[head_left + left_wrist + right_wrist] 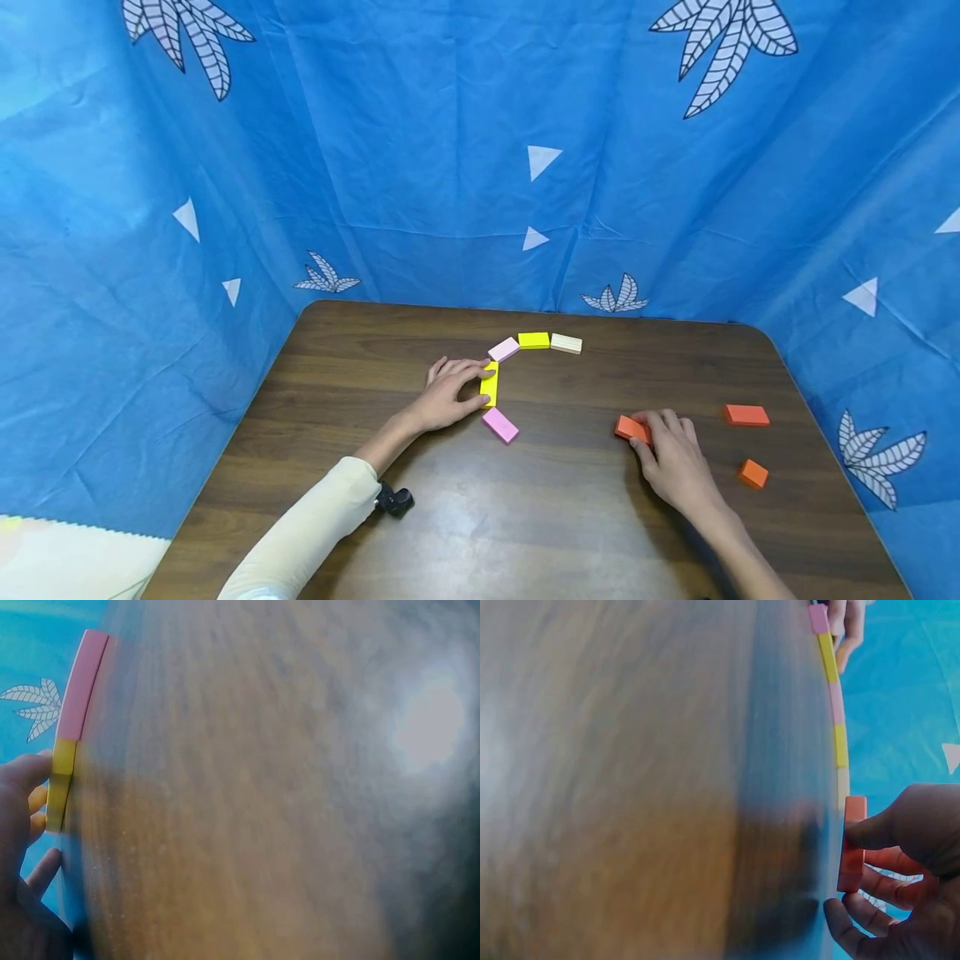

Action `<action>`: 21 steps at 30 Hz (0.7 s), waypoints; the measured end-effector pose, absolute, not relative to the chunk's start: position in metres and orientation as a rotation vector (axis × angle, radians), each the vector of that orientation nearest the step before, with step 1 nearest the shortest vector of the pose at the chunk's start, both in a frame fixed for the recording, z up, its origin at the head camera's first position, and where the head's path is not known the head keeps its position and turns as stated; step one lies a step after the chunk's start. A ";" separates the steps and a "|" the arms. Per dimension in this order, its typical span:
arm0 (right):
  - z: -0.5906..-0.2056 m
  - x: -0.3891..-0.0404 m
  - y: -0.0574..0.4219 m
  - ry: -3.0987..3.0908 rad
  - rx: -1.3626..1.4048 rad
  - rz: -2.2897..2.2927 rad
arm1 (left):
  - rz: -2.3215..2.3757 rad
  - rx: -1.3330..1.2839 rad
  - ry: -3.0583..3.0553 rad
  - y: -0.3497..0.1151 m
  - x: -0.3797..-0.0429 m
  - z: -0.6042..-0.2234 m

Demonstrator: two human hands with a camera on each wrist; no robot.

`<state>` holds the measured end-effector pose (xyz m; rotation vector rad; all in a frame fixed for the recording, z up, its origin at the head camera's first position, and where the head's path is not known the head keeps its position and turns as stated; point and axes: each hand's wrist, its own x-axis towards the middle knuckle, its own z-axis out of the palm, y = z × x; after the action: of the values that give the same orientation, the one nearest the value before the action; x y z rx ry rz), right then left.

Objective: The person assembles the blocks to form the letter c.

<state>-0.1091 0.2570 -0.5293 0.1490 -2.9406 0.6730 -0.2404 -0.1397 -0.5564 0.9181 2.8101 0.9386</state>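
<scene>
At the left of a curved row of blocks, my left hand pinches a yellow block lengthwise, thumb at its near end and fingers at its far end. A pink block lies just nearer than it. Beyond it the row bends right through a pale pink block, another yellow block and a cream block. Farther right, my right hand holds a red-orange block between thumb and fingers. The right wrist view shows this block close over the tabletop, partly covered by the thumb.
Right of the right hand lie a red block and, nearer, a smaller-looking orange block. The brown wooden table has rounded far corners. A blue patterned curtain hangs around its back and sides. Something black sits beside the left cuff.
</scene>
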 end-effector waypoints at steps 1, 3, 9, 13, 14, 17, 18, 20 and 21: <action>-0.528 -0.108 0.255 -2.946 0.154 0.669 | 0.940 0.921 2.813 -0.139 -0.241 -0.556; -0.527 -0.107 0.252 -2.951 0.173 0.668 | 0.940 0.920 2.815 -0.139 -0.241 -0.556; -0.525 -0.107 0.240 -2.965 0.267 0.650 | 0.937 0.910 2.801 -0.139 -0.241 -0.556; -0.522 -0.111 0.231 -2.987 0.327 0.664 | 0.942 0.906 2.805 -0.139 -0.241 -0.556; -0.522 -0.112 0.228 -2.992 0.343 0.668 | 0.943 0.905 2.807 -0.140 -0.241 -0.556; -0.521 -0.115 0.220 -3.001 0.375 0.685 | 0.945 0.907 2.805 -0.140 -0.241 -0.556; -0.522 -0.116 0.217 -3.004 0.384 0.689 | 0.945 0.908 2.803 -0.140 -0.241 -0.556; -0.522 -0.117 0.211 -3.006 0.401 0.694 | 0.942 0.909 2.799 -0.140 -0.241 -0.556; -0.522 -0.118 0.208 -3.008 0.407 0.696 | 0.939 0.907 2.798 -0.140 -0.241 -0.556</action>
<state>-0.1178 0.2079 -0.5221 0.4066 -3.0079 0.6965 -0.2409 -0.1403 -0.5564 0.9072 2.7984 0.9393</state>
